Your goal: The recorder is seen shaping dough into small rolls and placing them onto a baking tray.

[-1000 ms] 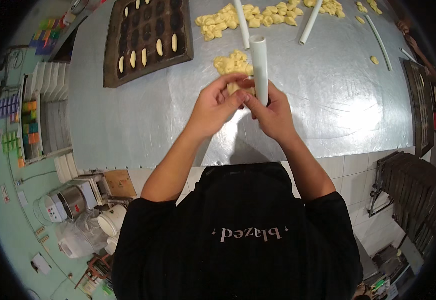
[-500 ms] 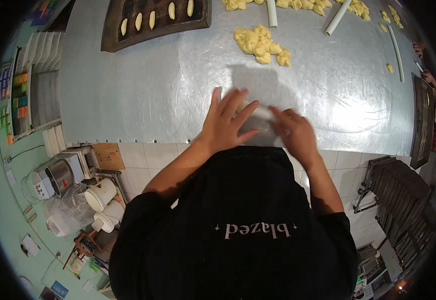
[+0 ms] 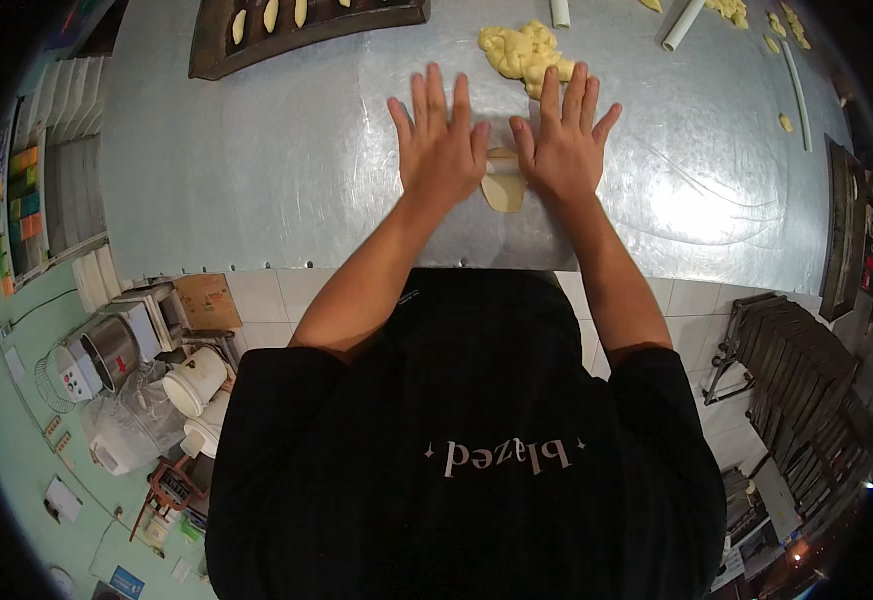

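Observation:
Both hands lie palm down near the front of the metal table (image 3: 256, 170), fingers stretched out. My left hand (image 3: 439, 150) and my right hand (image 3: 564, 148) rest on a pale rolling tube (image 3: 501, 164), which is mostly hidden beneath them. Between and below the hands, a flattened piece of pale dough (image 3: 503, 195) shows on the metal. A heap of yellow dough pieces (image 3: 519, 52) sits just beyond my fingertips.
A dark molded pan (image 3: 326, 40) with dough strips is at the upper left. More white tubes (image 3: 682, 24) and small dough pieces (image 3: 786, 122) lie at the upper right. A second dark pan (image 3: 841, 230) is at the right edge. Stacked dark trays (image 3: 786, 360) stand on the floor at right.
The tube was upright in my hands and now lies on the table under my palms. My hands have opened out flat and moved forward; the dough between them is flattened.

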Motion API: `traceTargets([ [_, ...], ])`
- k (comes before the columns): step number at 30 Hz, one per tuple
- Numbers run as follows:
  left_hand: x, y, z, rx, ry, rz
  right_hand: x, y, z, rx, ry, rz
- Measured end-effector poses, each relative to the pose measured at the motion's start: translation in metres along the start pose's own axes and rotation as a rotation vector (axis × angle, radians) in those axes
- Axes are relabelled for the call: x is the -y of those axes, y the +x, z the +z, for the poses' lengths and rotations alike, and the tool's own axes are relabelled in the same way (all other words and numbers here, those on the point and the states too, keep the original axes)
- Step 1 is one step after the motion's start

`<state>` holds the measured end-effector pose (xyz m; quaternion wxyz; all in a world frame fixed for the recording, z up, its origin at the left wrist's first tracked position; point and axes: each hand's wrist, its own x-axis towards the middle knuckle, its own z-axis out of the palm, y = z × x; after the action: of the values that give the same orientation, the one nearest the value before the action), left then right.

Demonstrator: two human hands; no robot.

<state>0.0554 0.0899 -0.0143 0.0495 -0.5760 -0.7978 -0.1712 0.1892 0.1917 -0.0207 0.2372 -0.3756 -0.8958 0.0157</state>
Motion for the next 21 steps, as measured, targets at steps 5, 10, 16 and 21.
traceTargets([
  [5, -0.010, -0.090, -0.021, 0.180, -0.218, 0.100, 0.019, -0.085, -0.042, 0.242, -0.034, -0.104],
  [10, 0.006, -0.114, -0.032, 0.030, -0.432, 0.114, -0.036, -0.100, -0.057, 0.298, 0.180, 0.186],
  [16, 0.002, -0.040, -0.003, -0.082, -0.462, -0.023, 0.007, -0.051, -0.034, 0.156, 0.403, -0.029],
  [21, 0.003, -0.034, 0.009, 0.050, -0.530, -0.035, 0.016, -0.041, -0.018, 0.275, 0.453, 0.085],
])
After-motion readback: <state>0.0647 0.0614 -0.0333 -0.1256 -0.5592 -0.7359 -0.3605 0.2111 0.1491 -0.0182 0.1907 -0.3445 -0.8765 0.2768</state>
